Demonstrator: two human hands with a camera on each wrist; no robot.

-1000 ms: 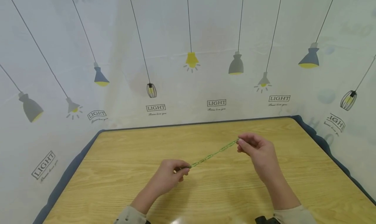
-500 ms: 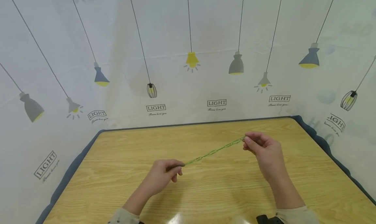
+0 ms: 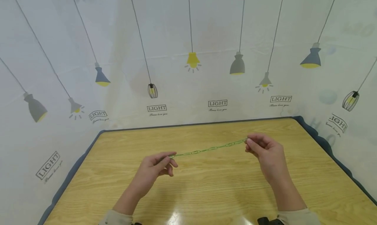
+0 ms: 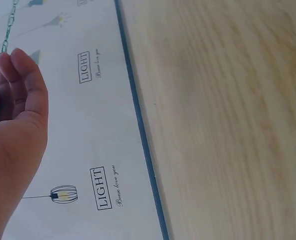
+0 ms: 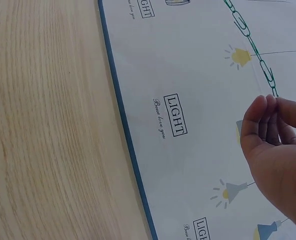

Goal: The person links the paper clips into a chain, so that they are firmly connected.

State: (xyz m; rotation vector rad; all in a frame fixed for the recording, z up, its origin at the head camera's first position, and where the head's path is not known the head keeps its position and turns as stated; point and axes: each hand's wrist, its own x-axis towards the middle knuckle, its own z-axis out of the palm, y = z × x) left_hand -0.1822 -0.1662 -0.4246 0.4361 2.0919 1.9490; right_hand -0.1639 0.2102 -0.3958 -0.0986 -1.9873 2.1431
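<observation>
A chain of linked green paper clips (image 3: 212,148) stretches between my two hands above the wooden table, higher at its right end. My left hand (image 3: 150,169) pinches the left end between thumb and fingers. At the other end, my right hand (image 3: 267,154) pinches the last clip with thumb and fingertips. In the right wrist view, several clips of the paper clip chain (image 5: 267,72) run up and left from the fingertips. The left wrist view shows the paper clip chain (image 4: 10,25) rising past the fingers at the upper left.
The wooden table (image 3: 206,185) has a dark blue edge, and a white sheet (image 3: 176,28) printed with hanging lamps and "LIGHT" labels surrounds its back and sides. A black strap or device (image 3: 269,221) shows at the right wrist.
My left hand has moved left and slightly up, my right hand a little to the right. The paper clip chain between them is now longer and flatter.
</observation>
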